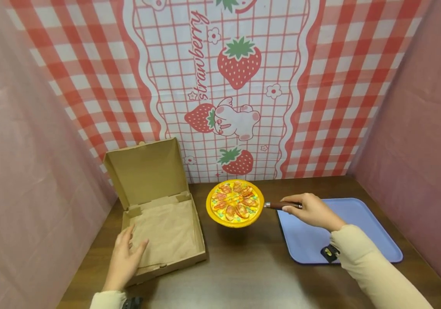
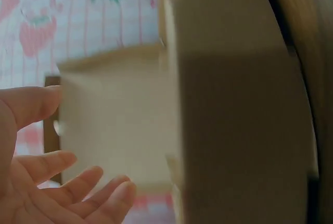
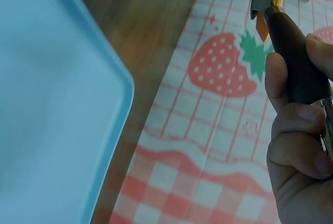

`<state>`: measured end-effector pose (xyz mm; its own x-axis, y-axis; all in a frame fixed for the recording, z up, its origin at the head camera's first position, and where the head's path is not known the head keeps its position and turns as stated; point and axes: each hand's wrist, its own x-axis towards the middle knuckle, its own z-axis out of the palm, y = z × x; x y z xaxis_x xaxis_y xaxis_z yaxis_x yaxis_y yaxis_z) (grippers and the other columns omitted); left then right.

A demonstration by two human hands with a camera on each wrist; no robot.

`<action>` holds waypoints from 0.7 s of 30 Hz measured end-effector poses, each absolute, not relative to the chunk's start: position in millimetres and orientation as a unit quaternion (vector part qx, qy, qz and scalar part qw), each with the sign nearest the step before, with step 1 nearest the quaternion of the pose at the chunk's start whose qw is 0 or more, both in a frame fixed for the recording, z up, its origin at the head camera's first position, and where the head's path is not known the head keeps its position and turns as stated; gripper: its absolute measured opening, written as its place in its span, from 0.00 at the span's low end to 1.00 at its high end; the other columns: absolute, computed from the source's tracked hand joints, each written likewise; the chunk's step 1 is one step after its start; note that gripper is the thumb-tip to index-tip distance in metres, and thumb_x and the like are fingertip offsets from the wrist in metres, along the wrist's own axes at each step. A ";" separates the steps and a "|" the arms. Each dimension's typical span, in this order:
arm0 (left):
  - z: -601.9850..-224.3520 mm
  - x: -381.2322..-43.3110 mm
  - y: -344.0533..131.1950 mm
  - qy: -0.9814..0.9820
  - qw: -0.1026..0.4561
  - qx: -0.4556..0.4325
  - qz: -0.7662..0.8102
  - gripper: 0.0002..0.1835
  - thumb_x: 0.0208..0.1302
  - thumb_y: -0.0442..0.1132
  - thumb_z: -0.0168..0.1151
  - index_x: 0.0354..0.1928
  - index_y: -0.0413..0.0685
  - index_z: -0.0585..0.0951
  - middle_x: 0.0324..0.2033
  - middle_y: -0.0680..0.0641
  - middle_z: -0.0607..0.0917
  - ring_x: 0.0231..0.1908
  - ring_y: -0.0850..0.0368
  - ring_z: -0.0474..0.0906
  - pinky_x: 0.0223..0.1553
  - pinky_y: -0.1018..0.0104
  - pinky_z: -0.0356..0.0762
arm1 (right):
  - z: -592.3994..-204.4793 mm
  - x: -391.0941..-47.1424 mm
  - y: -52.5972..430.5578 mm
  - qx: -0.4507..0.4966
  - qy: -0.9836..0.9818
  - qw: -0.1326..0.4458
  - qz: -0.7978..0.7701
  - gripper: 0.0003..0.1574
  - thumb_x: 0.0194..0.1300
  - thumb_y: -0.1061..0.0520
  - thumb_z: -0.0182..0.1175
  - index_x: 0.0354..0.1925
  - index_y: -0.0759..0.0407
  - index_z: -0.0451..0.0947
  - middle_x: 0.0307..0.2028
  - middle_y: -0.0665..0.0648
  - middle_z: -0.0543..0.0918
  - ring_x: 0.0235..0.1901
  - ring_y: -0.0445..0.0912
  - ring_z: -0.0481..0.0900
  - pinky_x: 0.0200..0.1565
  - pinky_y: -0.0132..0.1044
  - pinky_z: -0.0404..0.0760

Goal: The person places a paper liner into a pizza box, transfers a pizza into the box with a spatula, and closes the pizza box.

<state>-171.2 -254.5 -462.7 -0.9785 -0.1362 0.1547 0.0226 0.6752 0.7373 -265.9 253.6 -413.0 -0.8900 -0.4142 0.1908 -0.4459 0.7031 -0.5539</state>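
My right hand (image 1: 314, 210) grips the dark wooden handle (image 1: 286, 205) of a pizza server, whose metal neck (image 3: 257, 2) shows in the right wrist view. On the server, held above the table, lies a whole toy-like pizza (image 1: 235, 203) with a yellow rim and sausage-like toppings; it hides the blade. To the left stands a cardboard pizza box (image 1: 147, 174) with its lid raised and brown paper (image 1: 168, 231) lining the bottom. My left hand (image 1: 123, 257) is over the box's left side, fingers spread and holding nothing; the left wrist view shows its bent, loose fingers (image 2: 117, 200).
A blue tray (image 1: 305, 244) lies on the brown table (image 1: 243, 274) at the right, beneath my right forearm. Behind stands a checked strawberry-print cloth (image 1: 239, 64). Pink curtains (image 1: 417, 116) hang at both sides.
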 end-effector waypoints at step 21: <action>-491.3 -177.5 -304.5 -0.933 0.035 0.112 -0.341 0.32 0.71 0.36 0.48 0.68 0.19 0.55 0.62 0.20 0.66 0.62 0.24 0.67 0.64 0.35 0.64 | -414.0 -292.6 157.6 0.312 -0.906 0.008 0.287 0.20 0.67 0.50 0.62 0.52 0.60 0.83 0.42 0.56 0.89 0.19 0.34 0.67 0.28 0.29 0.70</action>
<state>-177.5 -304.5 -491.3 -0.9725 -0.2327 -0.0102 -0.1843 0.7421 0.6445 -292.6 157.6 -414.0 -0.8056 -0.5602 0.1927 -0.5689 0.6408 -0.5155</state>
